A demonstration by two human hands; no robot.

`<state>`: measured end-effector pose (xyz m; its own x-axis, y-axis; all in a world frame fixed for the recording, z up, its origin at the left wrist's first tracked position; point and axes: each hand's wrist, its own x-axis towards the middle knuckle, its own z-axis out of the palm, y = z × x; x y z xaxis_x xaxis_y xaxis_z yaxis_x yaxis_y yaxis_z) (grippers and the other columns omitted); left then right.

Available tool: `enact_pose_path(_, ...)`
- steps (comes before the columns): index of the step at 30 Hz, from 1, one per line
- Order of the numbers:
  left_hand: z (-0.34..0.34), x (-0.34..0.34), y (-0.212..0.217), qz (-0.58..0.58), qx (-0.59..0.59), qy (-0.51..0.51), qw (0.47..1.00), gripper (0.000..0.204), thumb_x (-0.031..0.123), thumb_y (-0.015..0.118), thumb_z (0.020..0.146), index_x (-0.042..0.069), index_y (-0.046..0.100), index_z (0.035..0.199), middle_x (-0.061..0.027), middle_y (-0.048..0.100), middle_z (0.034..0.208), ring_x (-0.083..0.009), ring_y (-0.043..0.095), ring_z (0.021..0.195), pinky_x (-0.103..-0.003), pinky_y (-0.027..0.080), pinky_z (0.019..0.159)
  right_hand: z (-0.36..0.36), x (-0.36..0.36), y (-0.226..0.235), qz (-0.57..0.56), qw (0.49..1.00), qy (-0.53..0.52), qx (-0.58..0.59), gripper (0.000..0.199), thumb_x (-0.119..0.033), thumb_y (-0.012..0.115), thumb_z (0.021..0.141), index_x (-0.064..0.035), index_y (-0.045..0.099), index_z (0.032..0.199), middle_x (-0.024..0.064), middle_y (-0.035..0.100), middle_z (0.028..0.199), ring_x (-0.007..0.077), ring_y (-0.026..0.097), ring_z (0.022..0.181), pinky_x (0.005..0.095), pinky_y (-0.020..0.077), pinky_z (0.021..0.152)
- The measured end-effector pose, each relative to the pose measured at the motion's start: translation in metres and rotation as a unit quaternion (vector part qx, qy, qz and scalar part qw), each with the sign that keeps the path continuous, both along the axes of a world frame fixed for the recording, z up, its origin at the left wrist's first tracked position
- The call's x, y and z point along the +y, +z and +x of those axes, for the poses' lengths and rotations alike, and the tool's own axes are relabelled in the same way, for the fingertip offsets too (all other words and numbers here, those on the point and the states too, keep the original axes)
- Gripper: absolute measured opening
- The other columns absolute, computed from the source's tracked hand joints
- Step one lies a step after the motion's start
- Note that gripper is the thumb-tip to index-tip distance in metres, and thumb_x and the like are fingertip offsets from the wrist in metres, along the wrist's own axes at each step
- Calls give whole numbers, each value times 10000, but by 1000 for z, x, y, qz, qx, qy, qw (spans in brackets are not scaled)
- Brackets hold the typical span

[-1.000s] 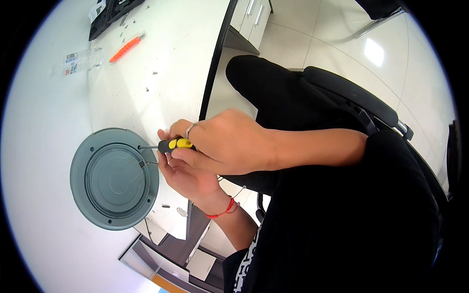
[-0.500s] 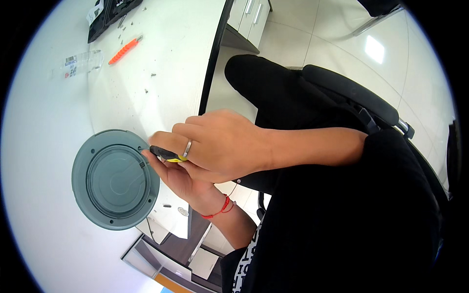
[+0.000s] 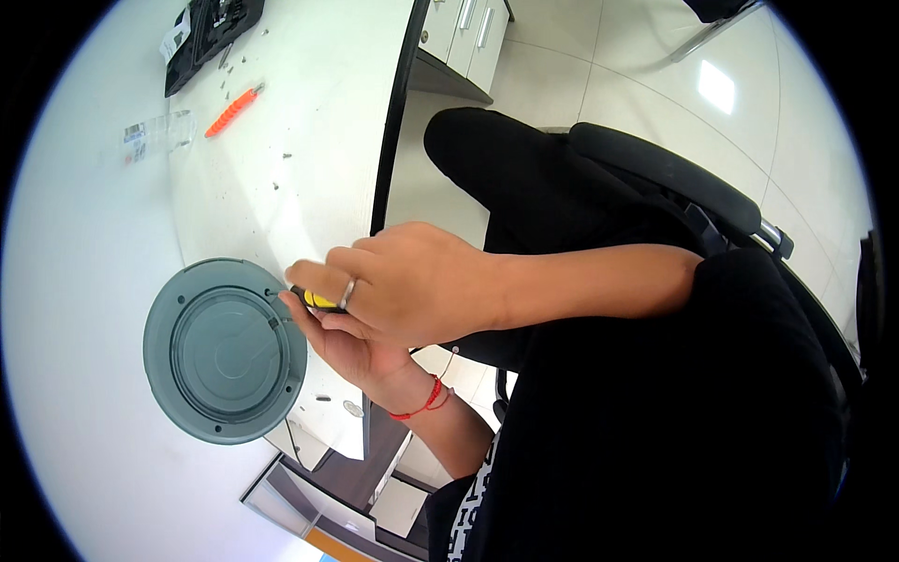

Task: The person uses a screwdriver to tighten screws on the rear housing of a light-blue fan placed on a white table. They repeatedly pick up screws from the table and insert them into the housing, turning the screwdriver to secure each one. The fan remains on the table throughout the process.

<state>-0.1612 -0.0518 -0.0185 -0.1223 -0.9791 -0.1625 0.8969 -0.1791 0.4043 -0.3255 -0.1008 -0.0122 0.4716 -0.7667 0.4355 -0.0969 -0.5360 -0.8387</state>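
Observation:
My right hand [image 3: 417, 281], with a ring on one finger, is closed around a screwdriver [image 3: 319, 300] with a black and yellow handle. Its thin shaft reaches a hole near the edge of a round grey-green plastic housing [image 3: 159, 361]. The housing has a recessed circular middle and several small holes around its rim. Below the right hand, my left hand [image 3: 351, 356], wearing a red bracelet, grips the near edge of this housing. A left fingertip lies close to the screwdriver's shaft; the other left fingers are mostly hidden.
On the white table [image 3: 318, 122] lie an orange-handled tool [image 3: 232, 112], a clear plastic packet [image 3: 159, 136], several small screws and a black case [image 3: 211, 42]. A small round disc [image 3: 353, 408] rests near the table's corner. A black chair armrest [image 3: 670, 178] is beside my right arm.
The screwdriver handle has turned in my right hand, showing more yellow. The whole view has shifted slightly; housing and hands keep their places relative to each other.

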Motion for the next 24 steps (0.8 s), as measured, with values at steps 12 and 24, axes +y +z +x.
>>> enact_pose_path(12,-14,12,0,78,-135,135,978,270,263,489,1060,79,669,1143,-17,679,1035,-168,650,1025,-358,521,928,3,-1,-9,-55,998,-1,18,413,-231,602,929,18,554,1255,116,631,798,288,655,589,375,509,513)
enact_pose_path(24,-20,10,11,138,-88,121,979,311,334,560,1022,76,674,1155,-49,721,1100,-187,679,1053,-393,538,937,-2,-1,0,72,997,19,-33,432,-221,564,977,16,453,1321,134,591,767,323,645,566,386,514,503)
